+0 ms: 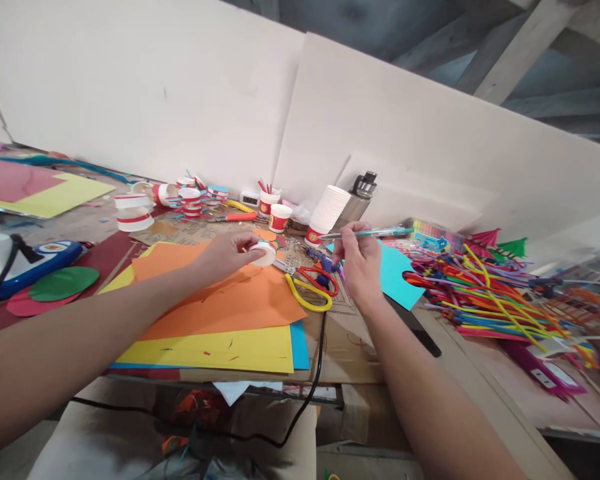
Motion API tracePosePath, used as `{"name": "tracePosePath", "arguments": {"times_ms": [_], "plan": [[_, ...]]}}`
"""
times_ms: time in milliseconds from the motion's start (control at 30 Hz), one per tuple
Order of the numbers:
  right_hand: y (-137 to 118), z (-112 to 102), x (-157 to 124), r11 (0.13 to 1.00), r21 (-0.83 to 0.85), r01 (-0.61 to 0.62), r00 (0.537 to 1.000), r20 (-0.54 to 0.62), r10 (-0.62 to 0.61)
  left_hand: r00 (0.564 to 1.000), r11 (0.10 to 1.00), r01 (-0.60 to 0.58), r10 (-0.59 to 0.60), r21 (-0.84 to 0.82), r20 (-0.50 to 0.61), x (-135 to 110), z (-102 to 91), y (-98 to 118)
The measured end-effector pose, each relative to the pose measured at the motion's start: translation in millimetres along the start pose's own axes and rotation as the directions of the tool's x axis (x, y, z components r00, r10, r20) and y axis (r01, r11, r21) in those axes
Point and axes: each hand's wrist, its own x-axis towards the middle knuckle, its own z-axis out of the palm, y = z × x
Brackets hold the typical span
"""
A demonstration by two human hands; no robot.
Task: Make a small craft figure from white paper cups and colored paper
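Note:
My left hand (230, 257) pinches a short white round piece (263, 255) that looks like a cut-down paper cup. It is held over the far edge of the orange paper sheets (220, 300). To the right, my right hand (357, 260) grips a pen (387, 233) with a clear barrel and a teal end, raised above the table. Between the hands lie scissors (314, 308) with red and yellow handles, and a blue glue gun (326, 270) that is partly hidden. A turquoise paper sheet (400, 275) lies beyond my right wrist.
A tall stack of paper cups (330, 210) stands by a metal bottle (357, 200). Cut cup pieces (134, 217) sit at the back left. Many coloured pipe cleaners (485, 300) cover the right side. A black cable (321, 347) hangs over the front edge.

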Motion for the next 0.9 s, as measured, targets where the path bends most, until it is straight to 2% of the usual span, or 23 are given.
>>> {"name": "tracePosePath", "arguments": {"times_ms": [33,100,167,300,467,633,767,900], "plan": [[-6,9,-5,0.992,0.123,-0.022,1.0,0.011,0.021,1.0,1.0,-0.013,0.013,0.012,0.008,-2,0.5,4],[-19,26,-16,0.957,0.283,-0.07,0.993,0.111,0.04,0.999,0.999,-0.041,0.041,0.015,0.007,-5,1.4,10],[-29,38,-27,0.938,0.331,-0.101,0.981,0.191,0.038,0.998,0.998,-0.064,0.064,0.022,0.004,-8,2.3,15],[-38,48,-40,0.911,0.392,-0.125,0.976,0.215,0.041,0.993,0.989,-0.112,0.114,0.099,-0.016,-10,4.0,16],[-31,49,-40,0.9,0.412,-0.14,0.977,0.206,0.058,0.989,0.98,-0.143,0.145,0.135,-0.007,-9,5.7,12],[-28,48,-42,0.925,0.366,-0.1,0.988,0.146,0.049,0.988,0.98,-0.153,0.153,0.13,0.014,-9,7.2,11],[-27,47,-45,0.934,0.334,-0.125,0.979,0.196,0.061,0.987,0.981,-0.163,0.162,0.106,0.018,-9,7.5,10],[-21,49,-46,0.943,0.31,-0.124,0.978,0.198,0.064,0.984,0.978,-0.176,0.177,0.108,-0.003,-9,7.9,7]]}}
